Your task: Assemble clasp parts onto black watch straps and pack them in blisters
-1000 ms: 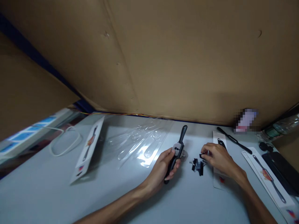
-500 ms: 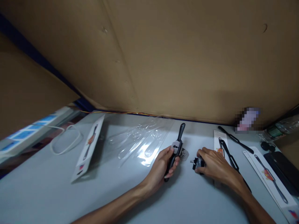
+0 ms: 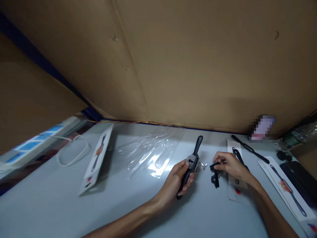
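My left hand (image 3: 176,180) is wrapped round a long black handled tool (image 3: 190,165) with a silver metal plate at its middle, held just above the grey table (image 3: 74,211). My right hand (image 3: 229,165) pinches a small black part (image 3: 215,166) a little above the table. Another small black piece (image 3: 216,180) lies under it. A small silver wing nut (image 3: 203,165) rests between the two hands.
Clear plastic blister shells (image 3: 151,152) lie beyond my left hand. Printed backing cards lie at the left (image 3: 95,163) and right (image 3: 284,185), one under my right wrist (image 3: 236,190). Black tool bodies (image 3: 249,148), a white cable (image 3: 71,153) and a cardboard wall (image 3: 185,66) surround the area.
My right hand pressed down on the small black parts, then lifted with one pinched in its fingers. The silver wing nut now lies bare on the table. The left hand stayed in place.
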`<state>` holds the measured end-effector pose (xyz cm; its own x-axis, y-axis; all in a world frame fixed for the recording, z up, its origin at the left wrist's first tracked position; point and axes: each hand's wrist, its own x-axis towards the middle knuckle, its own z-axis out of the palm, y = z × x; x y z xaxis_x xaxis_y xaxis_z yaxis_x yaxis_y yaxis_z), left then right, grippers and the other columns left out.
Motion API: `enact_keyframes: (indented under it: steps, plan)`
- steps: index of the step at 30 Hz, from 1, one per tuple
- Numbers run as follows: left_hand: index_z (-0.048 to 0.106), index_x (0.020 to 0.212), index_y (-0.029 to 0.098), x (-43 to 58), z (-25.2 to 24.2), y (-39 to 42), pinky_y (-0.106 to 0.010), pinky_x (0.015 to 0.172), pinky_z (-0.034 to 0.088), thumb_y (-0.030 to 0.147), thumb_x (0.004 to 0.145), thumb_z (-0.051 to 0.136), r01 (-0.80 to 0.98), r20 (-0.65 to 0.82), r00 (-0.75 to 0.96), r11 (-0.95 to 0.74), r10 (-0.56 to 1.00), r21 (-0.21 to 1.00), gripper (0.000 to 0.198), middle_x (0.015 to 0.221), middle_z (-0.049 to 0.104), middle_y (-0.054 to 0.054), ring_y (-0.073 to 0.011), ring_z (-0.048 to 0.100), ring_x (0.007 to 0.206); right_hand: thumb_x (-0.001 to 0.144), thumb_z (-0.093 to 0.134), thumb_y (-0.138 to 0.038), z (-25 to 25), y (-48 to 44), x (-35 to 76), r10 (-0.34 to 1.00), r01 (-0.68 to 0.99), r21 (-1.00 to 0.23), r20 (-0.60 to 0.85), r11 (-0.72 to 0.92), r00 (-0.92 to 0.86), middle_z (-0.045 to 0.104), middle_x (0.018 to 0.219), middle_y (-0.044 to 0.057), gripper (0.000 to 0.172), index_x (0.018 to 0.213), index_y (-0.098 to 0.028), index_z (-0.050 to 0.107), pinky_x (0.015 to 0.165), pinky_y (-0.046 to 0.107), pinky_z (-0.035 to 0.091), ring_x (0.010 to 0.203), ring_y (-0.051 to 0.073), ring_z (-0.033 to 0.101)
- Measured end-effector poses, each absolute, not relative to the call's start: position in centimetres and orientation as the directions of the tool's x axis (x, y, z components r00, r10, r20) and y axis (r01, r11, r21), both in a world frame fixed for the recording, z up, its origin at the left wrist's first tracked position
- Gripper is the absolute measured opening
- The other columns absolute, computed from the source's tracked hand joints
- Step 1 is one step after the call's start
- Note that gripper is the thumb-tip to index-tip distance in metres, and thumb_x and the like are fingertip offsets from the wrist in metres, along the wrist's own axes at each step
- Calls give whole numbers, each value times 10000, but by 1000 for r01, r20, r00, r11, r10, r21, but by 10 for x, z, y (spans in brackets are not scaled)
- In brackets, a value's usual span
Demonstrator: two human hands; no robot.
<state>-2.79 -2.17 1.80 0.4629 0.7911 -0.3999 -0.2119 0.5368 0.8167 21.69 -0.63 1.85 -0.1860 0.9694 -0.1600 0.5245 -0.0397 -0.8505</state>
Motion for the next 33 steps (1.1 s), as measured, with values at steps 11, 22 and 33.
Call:
enact_keyframes:
  steps: [11,22,33]
  plan:
    - [499,1052,213,-25,17,-29,-175,350,161,644,822,602,-10,-456,575,563,679,826,499,624,576,47,-55,367,383,725,770,-430,53,-18,206,990,226,-970,-111,-88,-88,610,662,-10,273,841,-191,710,544,260,372,580,125,499]
    - [512,1079,198,-25,15,-32,-165,341,156,585,882,548,97,-540,650,646,535,757,435,623,589,27,-50,354,364,788,662,-215,49,-33,175,977,413,-911,-71,19,-202,731,820,35,112,811,-227,770,759,331,466,803,201,641]
    - [502,1084,193,-24,12,-32,-166,345,166,605,884,544,81,-529,656,647,538,758,460,627,592,34,-47,361,362,839,621,-274,53,-36,177,981,229,-971,-104,-65,-162,661,791,9,386,1220,-223,664,661,299,477,703,167,607]
